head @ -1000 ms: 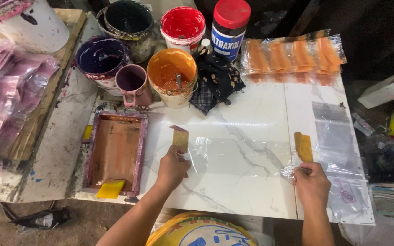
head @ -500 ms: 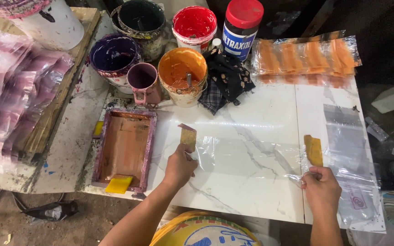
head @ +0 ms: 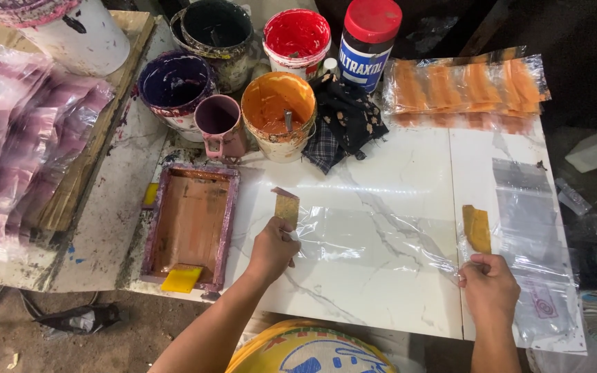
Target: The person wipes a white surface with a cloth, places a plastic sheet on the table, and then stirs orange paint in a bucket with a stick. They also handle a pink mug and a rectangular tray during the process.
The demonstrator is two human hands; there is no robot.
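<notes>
Print workshop: ink tubs [head: 279, 114], printing frame [head: 191, 228]

Five open paint tubs stand at the back: a white one [head: 70, 34], a black one [head: 215, 31], a red one [head: 297, 38], a purple one [head: 174, 86] and an orange one [head: 279, 114]. Beside them are one purple mug [head: 219, 124] and one red-lidded jar [head: 367, 41]. There is one wooden screen frame [head: 191, 228], one yellow squeegee [head: 181, 280], one dark cloth [head: 343, 117], two tan cards [head: 286, 207] [head: 478, 228], and two stacks of printed bags, pink [head: 8, 159] and orange [head: 468, 86].
</notes>
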